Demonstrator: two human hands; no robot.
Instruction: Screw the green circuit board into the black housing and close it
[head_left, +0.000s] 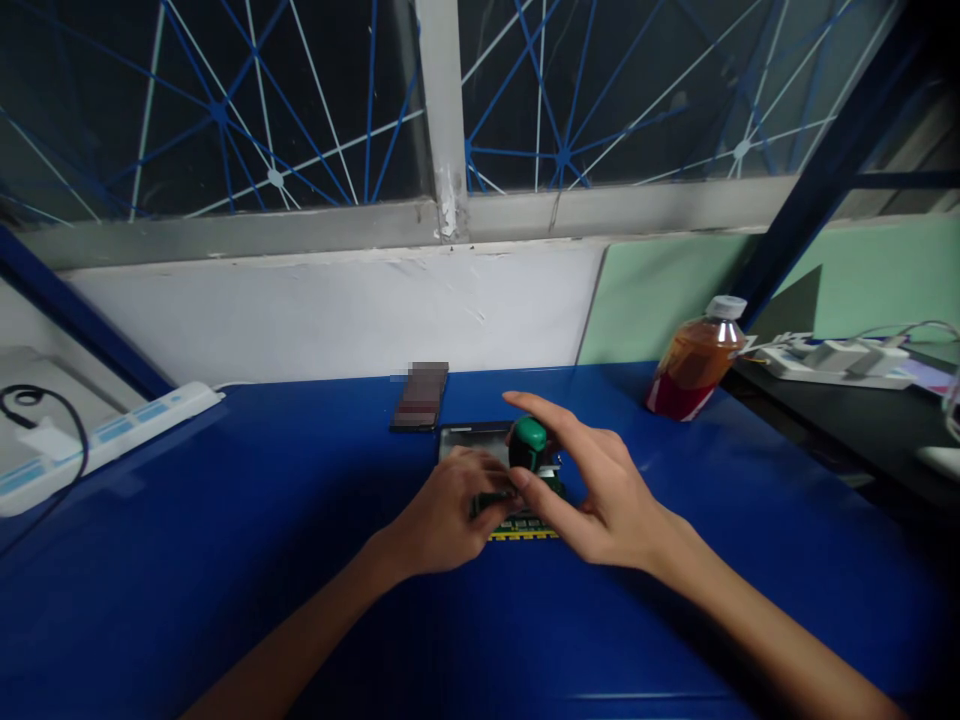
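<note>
Basically, R hand (600,490) is half-open, thumb & index curved round the green-topped tool (529,440), thumb tip by its lower end; can't tell if gripped. L hand (450,510) has fingers curled in, exact hold hidden. Tool's upright-ish over the circuit bd (523,524). From bd: phone (420,400) approx. 11 o'clock, bottle (694,365) approx. 2, L pwr strip (142,425) approx. 9.

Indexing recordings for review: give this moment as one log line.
left hand: over circuit board | right hand: curved open around green-black screwdriver | phone: beyond board | bottle: right side
</note>
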